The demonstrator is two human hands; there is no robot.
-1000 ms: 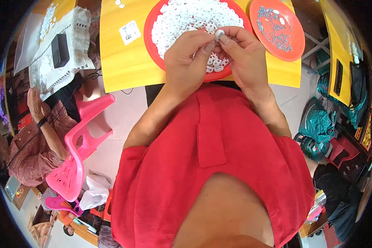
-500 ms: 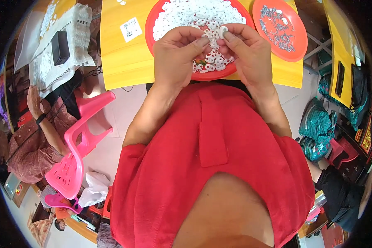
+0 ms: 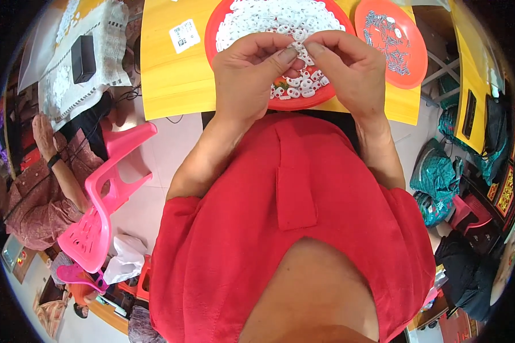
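Yellow tabletop [image 3: 177,86], red tray [image 3: 300,104] of white pieces [image 3: 280,17] on it. Left hand [image 3: 243,77] and right hand [image 3: 355,77] nearly meet over tray, grips narrow; can't tell if holding. Pieces visible between them; orange plate [image 3: 416,54] nearer right.

Two trays [image 3: 303,104] [image 3: 416,64], one label [image 3: 184,35] and one black box [image 3: 83,59] show.

Pink chair [image 3: 102,220] nr wht bag [image 3: 125,260]

Pink plastic chair [image 3: 102,214] on L, pale tiled flr [image 3: 165,154], yellow tbl [image 3: 174,80].
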